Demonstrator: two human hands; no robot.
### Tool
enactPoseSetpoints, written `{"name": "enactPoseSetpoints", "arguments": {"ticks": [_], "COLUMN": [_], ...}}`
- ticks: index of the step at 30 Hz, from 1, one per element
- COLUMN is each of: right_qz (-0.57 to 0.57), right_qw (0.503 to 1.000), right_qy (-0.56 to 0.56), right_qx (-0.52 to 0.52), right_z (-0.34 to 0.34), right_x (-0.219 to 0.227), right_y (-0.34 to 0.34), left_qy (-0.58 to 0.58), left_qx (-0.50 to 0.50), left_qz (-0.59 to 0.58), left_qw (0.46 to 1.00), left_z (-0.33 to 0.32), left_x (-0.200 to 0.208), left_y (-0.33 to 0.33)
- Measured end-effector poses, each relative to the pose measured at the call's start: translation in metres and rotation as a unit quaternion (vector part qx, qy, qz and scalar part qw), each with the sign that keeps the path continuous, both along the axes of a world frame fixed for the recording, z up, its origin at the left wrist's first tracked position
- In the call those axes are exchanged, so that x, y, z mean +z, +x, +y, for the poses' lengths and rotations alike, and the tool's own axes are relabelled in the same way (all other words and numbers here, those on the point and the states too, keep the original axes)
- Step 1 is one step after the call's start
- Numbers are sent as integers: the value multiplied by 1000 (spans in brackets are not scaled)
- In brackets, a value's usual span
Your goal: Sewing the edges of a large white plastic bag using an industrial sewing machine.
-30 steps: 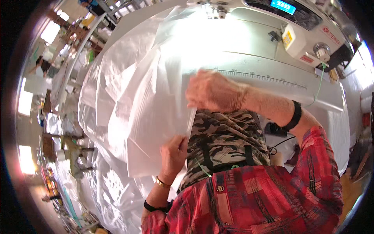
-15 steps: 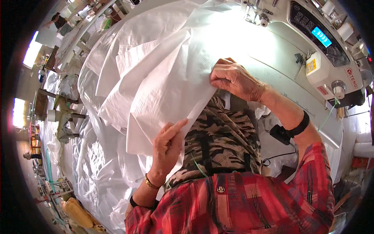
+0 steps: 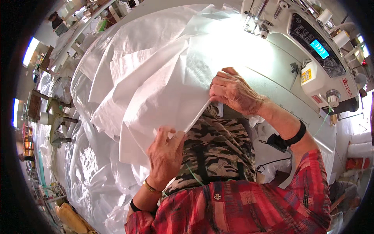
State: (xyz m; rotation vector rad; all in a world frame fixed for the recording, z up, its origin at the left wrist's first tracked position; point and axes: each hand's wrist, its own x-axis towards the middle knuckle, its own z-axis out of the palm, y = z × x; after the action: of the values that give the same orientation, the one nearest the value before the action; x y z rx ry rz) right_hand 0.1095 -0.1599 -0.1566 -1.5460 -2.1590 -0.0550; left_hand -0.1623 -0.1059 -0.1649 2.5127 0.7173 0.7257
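Observation:
A large sheet of white woven plastic fabric (image 3: 156, 95) spreads in loose folds over my lap and up onto the sewing table. At its near right edge, my right hand (image 3: 235, 93) is closed, pinching the fabric. My left hand (image 3: 165, 154) grips the same edge lower down, with thumb and fingers drawn together. Between the two hands the edge runs taut and looks narrowly folded. An industrial sewing machine (image 3: 331, 84) stands beyond my right hand, its needle area (image 3: 257, 28) brightly lit.
The pale table top (image 3: 269, 84) lies under the machine head. A green thread (image 3: 321, 124) hangs from the machine. More white sheeting (image 3: 91, 167) is heaped at the left, near a wooden stand (image 3: 58, 121). At the far upper left another person (image 3: 58, 24) is visible.
My left hand has gone from a pointing finger on the fabric to a pinch on its edge. My right hand has moved slightly down, and the edge now looks folded.

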Motion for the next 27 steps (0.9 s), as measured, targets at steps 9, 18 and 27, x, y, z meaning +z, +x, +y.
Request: {"name": "enactPoseSetpoints", "arguments": {"ticks": [9, 18, 27], "right_qz": [64, -11, -76], "right_qw": [998, 998, 977], "right_qy": [13, -20, -31], "right_qx": [22, -59, -198], "right_z": [18, 28, 28], "right_x": [-6, -5, -5], "right_y": [33, 71, 79], "left_qy": [-151, -290, -245], "left_qx": [-30, -83, -252], "left_qz": [3, -3, -15], "left_qw": [988, 954, 936], "left_z": [12, 27, 0], "left_x": [-1, -13, -14], "left_y": [-5, 2, 43]}}
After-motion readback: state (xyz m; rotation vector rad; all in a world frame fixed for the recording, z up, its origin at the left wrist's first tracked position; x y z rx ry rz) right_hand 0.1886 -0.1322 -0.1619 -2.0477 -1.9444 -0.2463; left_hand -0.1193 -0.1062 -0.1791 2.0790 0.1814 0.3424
